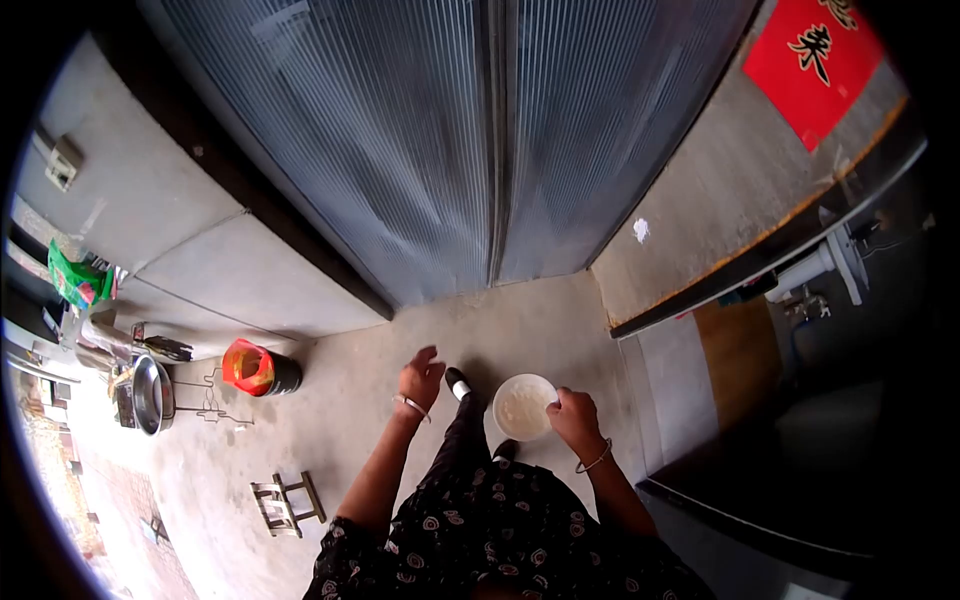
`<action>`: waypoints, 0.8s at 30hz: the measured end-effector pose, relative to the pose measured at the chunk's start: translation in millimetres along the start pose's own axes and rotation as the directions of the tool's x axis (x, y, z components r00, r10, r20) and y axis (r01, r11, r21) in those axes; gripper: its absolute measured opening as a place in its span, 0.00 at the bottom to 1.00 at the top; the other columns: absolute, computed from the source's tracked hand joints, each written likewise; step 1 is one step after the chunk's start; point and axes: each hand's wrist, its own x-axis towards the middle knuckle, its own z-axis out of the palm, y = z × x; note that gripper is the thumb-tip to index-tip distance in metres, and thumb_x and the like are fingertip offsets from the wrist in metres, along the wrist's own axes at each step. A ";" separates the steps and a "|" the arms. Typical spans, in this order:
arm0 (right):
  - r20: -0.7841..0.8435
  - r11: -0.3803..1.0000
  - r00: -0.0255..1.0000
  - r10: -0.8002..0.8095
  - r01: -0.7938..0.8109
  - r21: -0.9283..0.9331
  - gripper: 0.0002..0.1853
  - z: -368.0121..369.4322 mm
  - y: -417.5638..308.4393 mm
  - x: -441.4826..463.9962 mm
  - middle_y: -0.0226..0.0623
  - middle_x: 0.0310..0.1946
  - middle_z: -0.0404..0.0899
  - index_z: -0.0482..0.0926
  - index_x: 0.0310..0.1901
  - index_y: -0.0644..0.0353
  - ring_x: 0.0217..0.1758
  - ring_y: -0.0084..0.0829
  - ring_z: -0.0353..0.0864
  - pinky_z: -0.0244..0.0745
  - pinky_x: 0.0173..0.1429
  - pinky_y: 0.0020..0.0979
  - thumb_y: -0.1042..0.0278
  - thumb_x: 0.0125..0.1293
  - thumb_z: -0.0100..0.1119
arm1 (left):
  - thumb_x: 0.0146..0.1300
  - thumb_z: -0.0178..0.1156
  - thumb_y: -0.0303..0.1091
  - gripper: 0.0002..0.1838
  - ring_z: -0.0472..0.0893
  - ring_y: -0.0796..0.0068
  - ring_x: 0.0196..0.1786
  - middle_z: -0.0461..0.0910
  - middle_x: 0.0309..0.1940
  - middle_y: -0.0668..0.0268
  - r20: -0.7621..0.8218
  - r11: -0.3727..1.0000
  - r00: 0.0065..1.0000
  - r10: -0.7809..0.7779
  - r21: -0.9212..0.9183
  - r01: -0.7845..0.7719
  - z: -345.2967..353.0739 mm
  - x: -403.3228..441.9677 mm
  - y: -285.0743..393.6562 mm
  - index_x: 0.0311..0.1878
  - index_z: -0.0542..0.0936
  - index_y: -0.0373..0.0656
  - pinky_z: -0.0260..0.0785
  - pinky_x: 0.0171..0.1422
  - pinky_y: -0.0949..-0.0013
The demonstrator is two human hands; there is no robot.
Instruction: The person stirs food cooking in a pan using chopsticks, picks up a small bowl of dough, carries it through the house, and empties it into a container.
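Observation:
My right hand (575, 421) is closed on the rim of a round white bowl (524, 382), gripping it from the right side. Pale, whitish contents (524, 409) lie inside the bowl; what they are I cannot make out. To the left, my left hand (422, 376) hangs in front of my body, holding nothing, with its fingers loosely bent and apart. A bangle (411, 406) circles the left wrist, and another bracelet (596, 457) sits on the right one. Below the hands show my dark shoes (457, 382) on the concrete floor (470, 325).
Ahead stands a ribbed grey double door (420, 150). A bucket with a red liner (258, 368), a low wooden stool (288, 502) and a metal basin (152, 395) on a stand are to the left. At right, a doorway (720, 370) opens into a darker room.

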 end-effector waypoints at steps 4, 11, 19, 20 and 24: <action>0.071 1.000 0.997 0.021 -0.021 -0.007 0.08 4.4 -4.5 70.3 0.51 0.21 0.76 0.75 0.25 0.64 0.27 0.52 0.77 0.74 0.34 0.47 0.68 0.48 0.55 | 0.53 0.60 0.27 0.19 0.81 0.56 0.42 0.79 0.42 0.50 -0.014 0.965 0.988 0.153 -0.213 -0.152 3.2 114.6 63.5 0.51 0.74 0.38 0.74 0.43 0.61; 0.104 0.998 0.995 0.001 0.007 -0.070 0.09 1.5 -33.6 201.2 0.50 0.21 0.76 0.75 0.27 0.64 0.27 0.50 0.78 0.74 0.34 0.47 0.66 0.49 0.55 | 0.53 0.60 0.25 0.23 0.79 0.53 0.44 0.77 0.45 0.49 0.047 0.878 0.895 0.444 -0.221 -0.424 16.7 276.8 126.8 0.55 0.71 0.37 0.73 0.46 0.61; 0.160 0.992 0.981 -0.106 0.116 -0.052 0.09 6.4 -65.0 318.1 0.48 0.21 0.77 0.76 0.27 0.64 0.27 0.48 0.78 0.74 0.33 0.45 0.66 0.50 0.55 | 0.56 0.57 0.21 0.21 0.80 0.65 0.49 0.80 0.46 0.56 0.168 0.845 0.853 0.494 -0.323 -0.426 19.9 402.6 155.1 0.56 0.72 0.37 0.73 0.53 0.68; 0.201 0.990 0.974 -0.106 0.122 -0.068 0.09 5.6 -69.8 337.5 0.48 0.22 0.77 0.76 0.27 0.64 0.28 0.48 0.78 0.74 0.34 0.45 0.67 0.50 0.55 | 0.57 0.56 0.20 0.20 0.80 0.68 0.49 0.80 0.46 0.57 0.149 0.828 0.874 0.463 -0.425 -0.366 22.0 421.6 147.0 0.55 0.73 0.37 0.73 0.53 0.69; 0.248 0.967 0.936 -0.248 0.255 0.004 0.08 2.6 -87.5 419.8 0.49 0.24 0.78 0.76 0.27 0.64 0.29 0.48 0.79 0.74 0.36 0.44 0.67 0.50 0.54 | 0.60 0.53 0.16 0.19 0.79 0.77 0.49 0.80 0.47 0.64 0.066 0.816 0.920 0.387 -0.488 -0.309 8.1 492.1 131.0 0.54 0.75 0.38 0.72 0.53 0.73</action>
